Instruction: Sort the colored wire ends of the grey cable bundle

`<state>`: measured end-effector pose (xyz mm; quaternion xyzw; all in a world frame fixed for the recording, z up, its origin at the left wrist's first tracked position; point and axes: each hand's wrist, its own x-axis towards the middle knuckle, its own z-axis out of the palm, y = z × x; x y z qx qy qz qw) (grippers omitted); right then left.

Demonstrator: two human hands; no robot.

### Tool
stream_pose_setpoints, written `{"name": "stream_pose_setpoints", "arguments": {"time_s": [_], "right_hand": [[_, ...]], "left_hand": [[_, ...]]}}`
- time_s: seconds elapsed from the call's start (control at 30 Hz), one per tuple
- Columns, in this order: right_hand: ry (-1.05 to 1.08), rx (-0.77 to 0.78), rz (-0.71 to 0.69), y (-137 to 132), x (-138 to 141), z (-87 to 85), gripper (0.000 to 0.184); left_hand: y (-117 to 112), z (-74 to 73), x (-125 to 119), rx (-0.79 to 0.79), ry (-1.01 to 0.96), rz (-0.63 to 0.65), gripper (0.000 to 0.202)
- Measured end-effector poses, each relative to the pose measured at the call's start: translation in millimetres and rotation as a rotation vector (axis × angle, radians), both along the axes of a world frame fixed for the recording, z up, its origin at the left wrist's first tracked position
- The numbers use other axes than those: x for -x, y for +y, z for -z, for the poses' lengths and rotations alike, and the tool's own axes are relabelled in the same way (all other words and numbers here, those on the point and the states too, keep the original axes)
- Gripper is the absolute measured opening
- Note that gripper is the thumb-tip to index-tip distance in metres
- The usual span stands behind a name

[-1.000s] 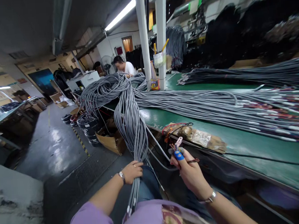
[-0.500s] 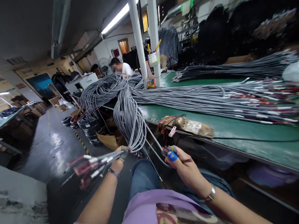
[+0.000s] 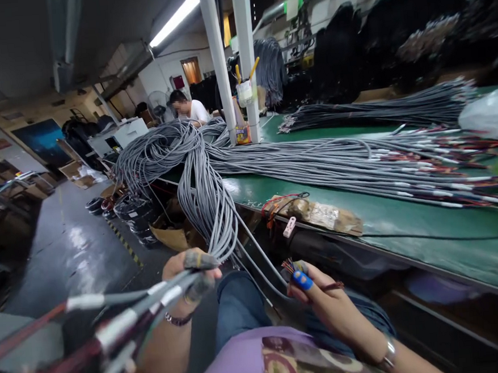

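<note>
My left hand [image 3: 191,276], with grey finger covers, is closed round a bundle of grey cables [image 3: 211,206]. Their ends [image 3: 118,326], with white sleeves and dark red wires, stick out toward the lower left and look blurred. In front of my right thigh, my right hand [image 3: 310,279] pinches the end of a single grey cable [image 3: 259,248]. Thin coloured wires [image 3: 287,265] fan out above its fingertips. A blue band wraps the thumb. The bundle hangs over the bench edge down to my left hand.
More grey cables [image 3: 316,165] lie along the green bench [image 3: 249,192], their stripped ends at the right. A taped wooden block [image 3: 319,215] sits at the bench edge. White posts [image 3: 246,61] rise from the bench. A co-worker [image 3: 192,108] is beyond. Black coils [image 3: 135,214] stand on the floor.
My left hand has come nearer to me, and the cable ends in it have swung down and closer. My right hand has shifted slightly right and down, still pinching the cable end.
</note>
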<state>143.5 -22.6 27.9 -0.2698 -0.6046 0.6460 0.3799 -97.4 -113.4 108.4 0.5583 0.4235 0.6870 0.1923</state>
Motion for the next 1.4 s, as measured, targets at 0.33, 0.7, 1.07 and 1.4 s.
{"name": "stream_pose_setpoints", "arguments": {"time_s": [0.33,0.7,1.07,1.4], "right_hand": [[-0.066,-0.418,0.161,24.1,19.5,-27.5,0.035],[0.000,-0.009,0.145,43.7,43.8,-34.3,0.043],[-0.068,-0.095,0.044,47.4,31.8,-10.3,0.045],[-0.187,-0.468,-0.004,48.6,25.7,10.9,0.041]], "left_hand": [[77.8,95.3,-51.4,0.703,-0.190,0.386,0.047],[84.6,78.0,-60.3,0.674,-0.004,0.511,0.049],[58.6,91.6,-33.6,0.562,0.435,0.136,0.033],[99.5,84.6,-50.8,0.639,0.009,0.489,0.041]]}}
